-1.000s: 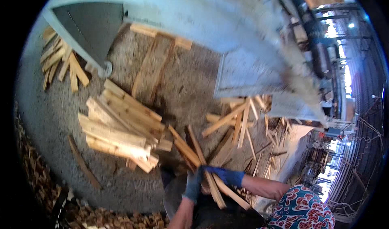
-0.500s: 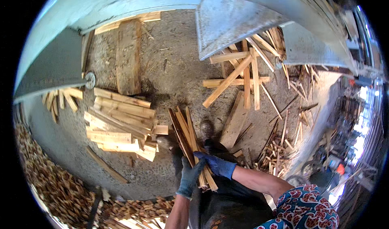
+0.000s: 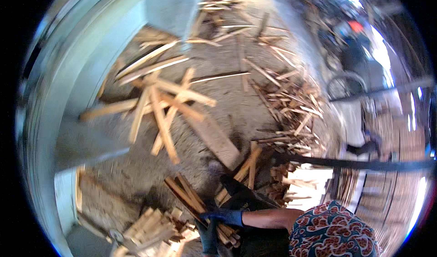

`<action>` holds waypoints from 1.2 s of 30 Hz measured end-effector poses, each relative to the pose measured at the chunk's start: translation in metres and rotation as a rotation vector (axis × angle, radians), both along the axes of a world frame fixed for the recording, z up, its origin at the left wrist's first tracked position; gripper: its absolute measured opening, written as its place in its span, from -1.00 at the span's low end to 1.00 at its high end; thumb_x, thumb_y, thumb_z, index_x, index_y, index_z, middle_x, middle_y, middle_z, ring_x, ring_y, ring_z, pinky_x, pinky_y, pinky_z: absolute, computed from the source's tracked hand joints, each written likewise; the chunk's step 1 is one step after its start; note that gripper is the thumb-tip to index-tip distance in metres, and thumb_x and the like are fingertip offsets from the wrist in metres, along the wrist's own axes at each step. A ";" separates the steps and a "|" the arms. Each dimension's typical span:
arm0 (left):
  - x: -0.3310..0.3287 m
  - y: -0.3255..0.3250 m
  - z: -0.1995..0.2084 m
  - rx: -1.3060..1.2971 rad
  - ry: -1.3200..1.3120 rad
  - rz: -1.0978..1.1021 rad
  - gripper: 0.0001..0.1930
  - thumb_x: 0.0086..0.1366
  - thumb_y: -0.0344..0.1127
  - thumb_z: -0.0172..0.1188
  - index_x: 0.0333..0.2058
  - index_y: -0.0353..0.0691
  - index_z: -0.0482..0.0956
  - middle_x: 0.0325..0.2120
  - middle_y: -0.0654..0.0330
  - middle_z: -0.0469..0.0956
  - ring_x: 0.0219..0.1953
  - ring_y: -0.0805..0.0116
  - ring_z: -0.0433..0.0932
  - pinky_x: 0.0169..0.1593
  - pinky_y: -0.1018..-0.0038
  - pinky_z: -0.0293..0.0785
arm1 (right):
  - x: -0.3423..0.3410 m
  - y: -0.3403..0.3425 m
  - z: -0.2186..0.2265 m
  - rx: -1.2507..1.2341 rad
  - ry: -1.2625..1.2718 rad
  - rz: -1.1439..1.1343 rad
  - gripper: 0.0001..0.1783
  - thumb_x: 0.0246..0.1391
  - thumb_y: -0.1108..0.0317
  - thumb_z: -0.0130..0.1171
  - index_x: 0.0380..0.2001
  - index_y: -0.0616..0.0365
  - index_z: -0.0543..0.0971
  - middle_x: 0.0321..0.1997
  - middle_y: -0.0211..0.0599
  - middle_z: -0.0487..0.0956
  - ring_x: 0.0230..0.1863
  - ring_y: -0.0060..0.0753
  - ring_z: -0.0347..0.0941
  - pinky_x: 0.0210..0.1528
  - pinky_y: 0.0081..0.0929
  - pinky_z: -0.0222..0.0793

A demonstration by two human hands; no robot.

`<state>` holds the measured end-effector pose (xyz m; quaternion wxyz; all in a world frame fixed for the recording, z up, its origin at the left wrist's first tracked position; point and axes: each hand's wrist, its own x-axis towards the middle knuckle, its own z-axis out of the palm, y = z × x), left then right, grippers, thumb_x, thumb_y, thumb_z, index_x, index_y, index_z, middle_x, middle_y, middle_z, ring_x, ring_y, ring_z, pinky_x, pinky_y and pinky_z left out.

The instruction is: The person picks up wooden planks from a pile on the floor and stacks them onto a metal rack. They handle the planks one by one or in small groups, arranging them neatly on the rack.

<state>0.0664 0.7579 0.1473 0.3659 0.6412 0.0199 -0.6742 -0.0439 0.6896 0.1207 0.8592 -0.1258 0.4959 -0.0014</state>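
Note:
A small bundle of long wooden strips point(image 3: 185, 194) is held at my waist, slanting from upper left to lower right. My left hand point(image 3: 208, 238), in a grey-green glove, is wrapped round the bundle near its lower part. Across it lies my right hand point(image 3: 224, 217) in a blue glove, closed on the strips beside the left hand. The fingers are partly hidden and blurred. One strip is dark brown, the others pale. The lower ends of the strips show below the right glove.
Crossed wooden slats point(image 3: 159, 106) lie on the ground ahead, beside a wide plank point(image 3: 211, 141). A stack of cut boards point(image 3: 150, 229) sits at lower left. Thin scrap sticks point(image 3: 296, 102) are heaped at right. A dark bar point(image 3: 364, 164) runs across the right side.
My view has swung to the right, so the crossed slats now appear at left and the board stack at lower left. Both hands keep hold of the wooden strips.

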 end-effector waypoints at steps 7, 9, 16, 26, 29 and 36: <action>-0.030 -0.039 0.044 -0.236 -0.141 -0.358 -0.45 0.19 -0.57 0.07 0.16 -0.26 0.16 0.01 0.06 0.35 -0.07 0.30 0.38 -0.06 0.50 0.41 | -0.047 -0.038 0.111 0.114 -0.195 -0.564 -0.62 0.06 0.13 0.16 -0.14 0.15 0.52 -0.25 -0.42 0.55 -0.18 -0.59 0.42 -0.11 -0.63 0.35; -0.038 -0.034 0.013 -0.472 -0.138 -0.358 -0.36 0.13 -0.60 0.13 0.19 -0.25 0.12 0.08 0.11 0.29 -0.04 0.35 0.35 0.00 0.52 0.38 | -0.067 -0.052 0.119 -0.025 -0.025 -0.655 -0.56 0.01 0.12 0.20 -0.10 0.17 0.50 -0.21 -0.41 0.54 -0.16 -0.58 0.42 -0.09 -0.63 0.34; -0.214 -0.224 0.107 -0.817 -0.144 -1.127 -0.08 0.03 -0.04 0.32 0.17 -0.47 0.01 0.07 -0.24 0.20 0.09 -0.10 0.26 0.13 0.20 0.22 | -0.229 -0.113 0.136 -0.405 0.333 -1.063 -0.44 -0.02 0.17 0.25 0.02 0.22 0.39 -0.22 -0.35 0.51 -0.24 -0.57 0.40 -0.26 -0.57 0.39; -0.307 -0.284 0.102 -1.081 -0.093 -1.209 -0.17 0.18 0.06 0.12 0.21 -0.43 0.00 0.21 -0.22 0.03 0.26 -0.04 0.05 0.27 0.29 0.00 | -0.469 -0.198 0.123 -0.666 0.869 -1.412 -0.45 0.10 0.17 0.08 0.16 -0.01 0.26 0.13 -0.27 0.37 0.08 -0.26 0.30 -0.07 -0.12 0.30; -0.221 -0.238 0.066 -0.565 -0.075 -1.113 -0.25 0.19 -0.05 0.13 0.19 -0.43 0.07 0.17 -0.16 0.17 0.20 0.11 0.19 0.19 0.34 0.15 | -0.427 -0.144 0.011 -0.929 0.731 -0.809 -0.53 0.09 0.11 0.08 0.03 0.08 0.38 0.00 -0.27 0.46 -0.03 -0.35 0.37 -0.09 -0.27 0.33; -0.115 -0.162 0.037 -0.673 -0.441 -0.901 -0.43 0.20 -0.20 0.14 0.11 -0.41 0.26 0.05 -0.10 0.36 0.03 0.18 0.41 0.07 0.36 0.32 | -0.125 -0.046 0.012 -1.278 0.065 0.610 -0.51 -0.03 -0.14 0.08 -0.21 -0.01 0.58 -0.14 -0.18 0.56 -0.09 -0.20 0.44 -0.02 -0.24 0.31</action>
